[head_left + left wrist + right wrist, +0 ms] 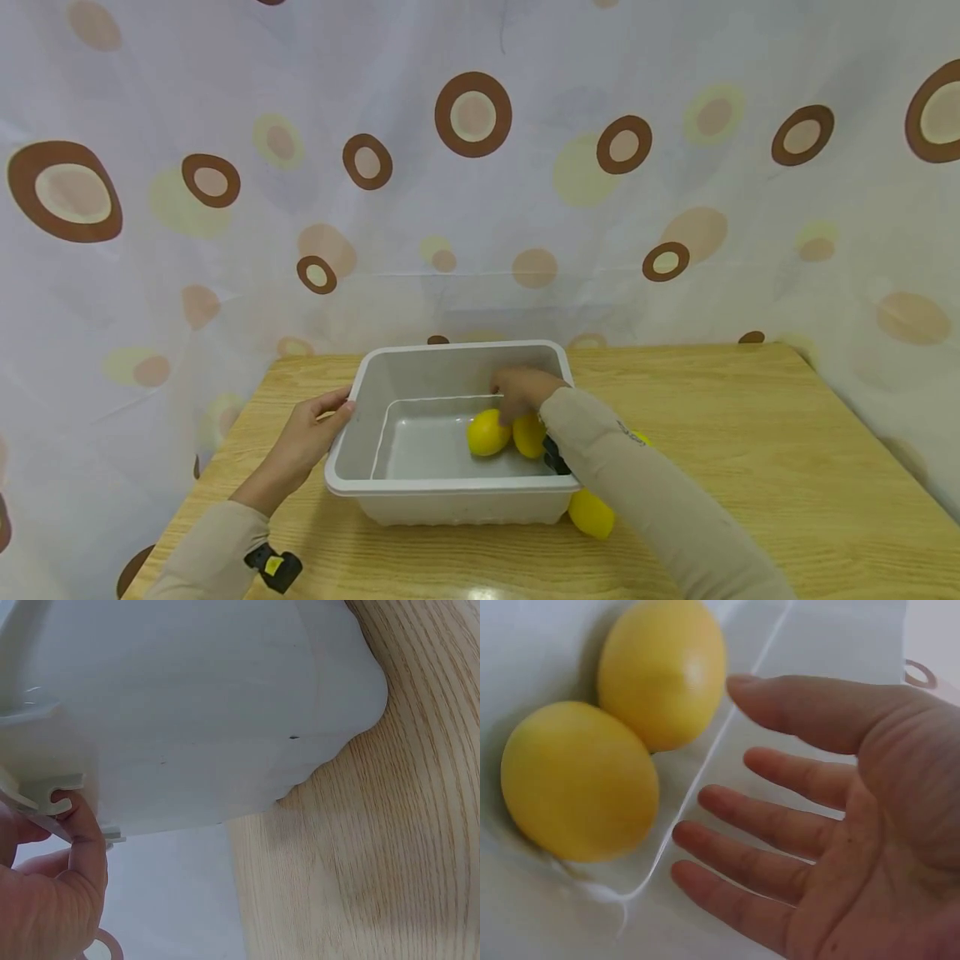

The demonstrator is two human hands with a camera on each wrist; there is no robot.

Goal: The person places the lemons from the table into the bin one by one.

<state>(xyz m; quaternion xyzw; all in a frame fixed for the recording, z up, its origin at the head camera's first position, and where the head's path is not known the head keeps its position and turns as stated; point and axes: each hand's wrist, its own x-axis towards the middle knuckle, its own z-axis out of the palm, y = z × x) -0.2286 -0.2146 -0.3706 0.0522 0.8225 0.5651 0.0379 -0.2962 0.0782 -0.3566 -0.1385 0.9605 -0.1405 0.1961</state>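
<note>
Bin (465,485), on desk (720,442), opening up, long axis L–R, 2 lemons (488,432) inside at R end, L grip (303,437) holding bin's L rim, R grip (847,847) empty, fingers spread, beside lemons, another lemon (592,514) outside, nr R corner.

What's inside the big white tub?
Inside the big white tub are two yellow lemons and the right hand. The right sleeve and black wrist camera cover part of the right side, so I can't see everything there.
</note>
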